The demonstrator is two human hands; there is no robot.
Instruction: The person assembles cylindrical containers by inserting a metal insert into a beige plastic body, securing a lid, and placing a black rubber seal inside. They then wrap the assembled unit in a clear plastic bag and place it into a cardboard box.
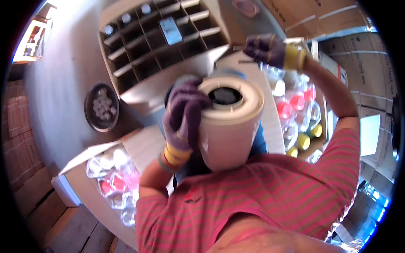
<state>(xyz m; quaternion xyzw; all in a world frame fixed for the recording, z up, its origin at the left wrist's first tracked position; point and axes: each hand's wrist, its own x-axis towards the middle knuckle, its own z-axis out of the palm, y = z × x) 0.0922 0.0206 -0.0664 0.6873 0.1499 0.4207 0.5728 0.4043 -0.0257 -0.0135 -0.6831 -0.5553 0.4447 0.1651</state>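
A large pale roll (230, 139), which looks like wrapping film, stands upright against my body, a dark round hole in its top. My left hand (185, 109), in a purple and yellow knit glove, is closed over the roll's left upper rim. Up and to the right, my right hand (268, 48) is raised in a matching glove, apart from the roll. Its fingers are curled; whatever may be between them does not show. Beyond the roll is a divided cardboard box (147, 101) with a phone (170, 31) lying across its dividers.
A dark round dish (101, 107) of small pale pieces sits left of the divided box. Open cartons of clear, capped bottles flank me, with red caps (283, 109) at right and a carton (74, 162) at left. Stacked cardboard boxes (358, 80) line the right side.
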